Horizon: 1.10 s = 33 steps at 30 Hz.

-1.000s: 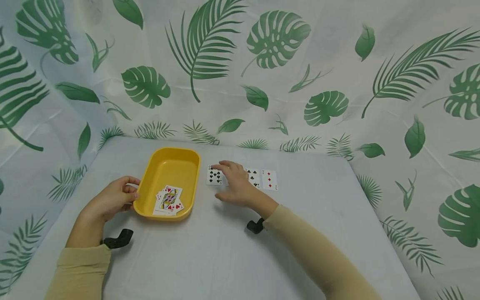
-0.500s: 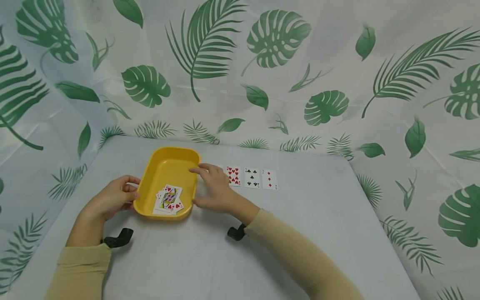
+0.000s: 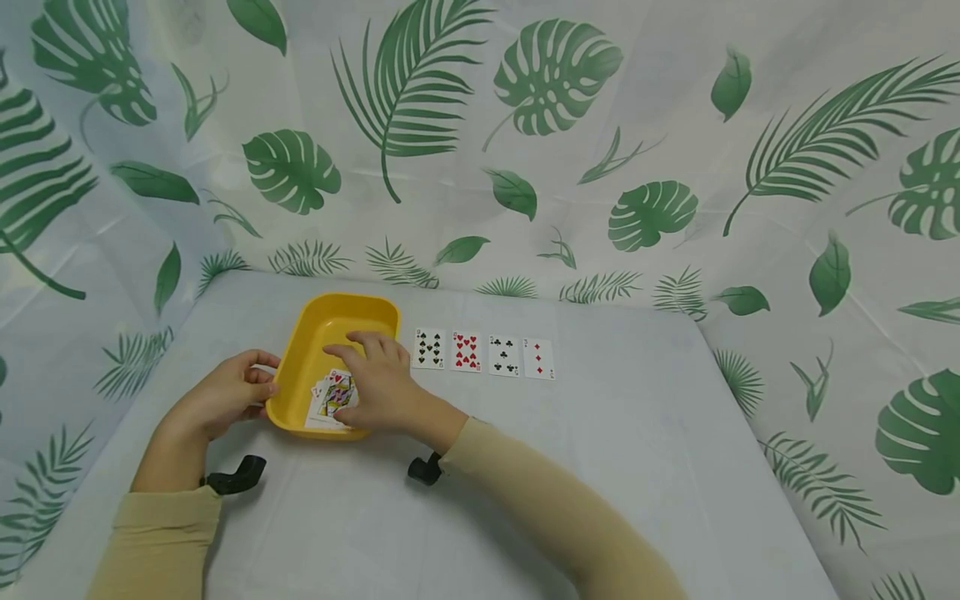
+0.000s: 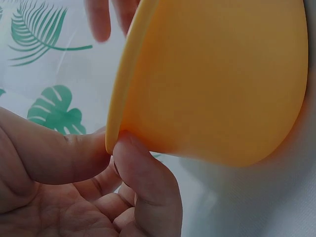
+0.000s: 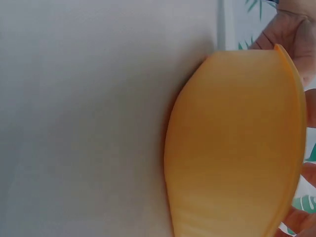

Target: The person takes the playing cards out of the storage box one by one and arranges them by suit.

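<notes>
Right hand [image 3: 378, 385] grip over cards [image 3: 334, 395] in yellow tray [image 3: 318, 329]; left hand [image 3: 225, 396] pinches rim.

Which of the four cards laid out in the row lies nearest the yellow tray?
The black spades card, leftmost in the row; the hearts, clubs and diamonds cards lie farther right.

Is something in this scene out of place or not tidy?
Only a small thing. The cards in the yellow tray lie in a loose, fanned pile, not squared, while the four cards on the table stand in a neat row. Nothing looks spilled or damaged.
</notes>
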Each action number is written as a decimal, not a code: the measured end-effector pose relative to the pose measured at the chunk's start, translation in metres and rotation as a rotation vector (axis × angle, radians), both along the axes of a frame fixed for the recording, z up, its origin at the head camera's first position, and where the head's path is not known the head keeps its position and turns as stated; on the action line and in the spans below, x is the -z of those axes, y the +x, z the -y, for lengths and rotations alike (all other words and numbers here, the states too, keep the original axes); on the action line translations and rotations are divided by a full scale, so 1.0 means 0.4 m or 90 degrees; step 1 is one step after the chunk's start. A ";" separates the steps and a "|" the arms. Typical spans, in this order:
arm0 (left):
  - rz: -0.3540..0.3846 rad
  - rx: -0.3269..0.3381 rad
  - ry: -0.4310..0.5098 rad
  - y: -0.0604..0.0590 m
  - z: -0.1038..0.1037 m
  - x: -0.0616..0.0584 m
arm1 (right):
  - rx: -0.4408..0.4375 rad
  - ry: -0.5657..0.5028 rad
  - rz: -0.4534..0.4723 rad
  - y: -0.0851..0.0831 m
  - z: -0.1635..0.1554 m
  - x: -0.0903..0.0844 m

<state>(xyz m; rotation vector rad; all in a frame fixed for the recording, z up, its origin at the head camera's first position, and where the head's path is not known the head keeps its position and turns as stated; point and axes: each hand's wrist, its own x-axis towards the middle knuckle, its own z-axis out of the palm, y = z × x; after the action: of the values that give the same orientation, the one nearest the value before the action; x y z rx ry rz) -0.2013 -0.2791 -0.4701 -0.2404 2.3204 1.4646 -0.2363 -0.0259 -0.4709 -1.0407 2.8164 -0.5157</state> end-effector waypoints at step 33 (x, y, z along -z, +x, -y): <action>-0.021 0.020 0.032 0.004 0.008 0.005 | 0.004 0.246 0.005 -0.015 0.120 0.029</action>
<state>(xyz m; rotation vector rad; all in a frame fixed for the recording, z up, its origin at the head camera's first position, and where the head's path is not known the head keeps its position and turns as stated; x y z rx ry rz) -0.1998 -0.2824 -0.4720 -0.1668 2.2990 1.5209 -0.2425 -0.0740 -0.4825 -0.9435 2.7538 0.0291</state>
